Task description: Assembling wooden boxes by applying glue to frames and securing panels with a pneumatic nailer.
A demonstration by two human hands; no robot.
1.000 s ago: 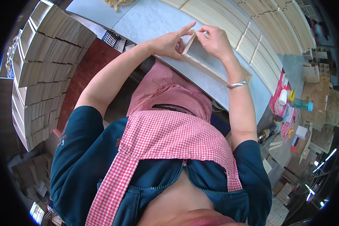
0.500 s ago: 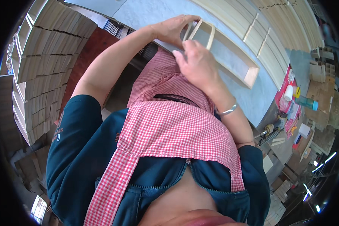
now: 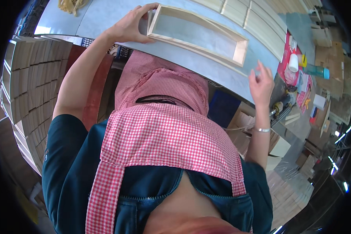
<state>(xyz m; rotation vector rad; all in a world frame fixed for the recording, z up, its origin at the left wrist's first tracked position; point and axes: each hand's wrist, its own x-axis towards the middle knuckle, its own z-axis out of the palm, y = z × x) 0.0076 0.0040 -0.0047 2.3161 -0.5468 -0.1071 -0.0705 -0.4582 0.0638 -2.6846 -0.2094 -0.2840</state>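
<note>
A long, narrow rectangular wooden frame [image 3: 195,48] of pale thin boards lies on the grey-blue tabletop [image 3: 226,76]. My left hand [image 3: 130,25] spans its left end, the thumb at the near corner and the fingers at the far corner. Off the frame's right end, my right hand [image 3: 262,84] is raised with bent fingers somewhat apart. Nothing shows in it, and it touches neither the frame nor the table.
Pale wooden boards [image 3: 238,13] lie in rows behind the frame. A bundle of tan bands [image 3: 71,6] is at the far left. Stacked wooden pieces [image 3: 39,74] rise on the left. A white bottle [image 3: 293,62] and a teal bottle [image 3: 318,71] stand right.
My right hand has left the frame's left end and moved right, past its other end. A crosspiece seen near the left end no longer shows there. The frame appears farther left in view.
</note>
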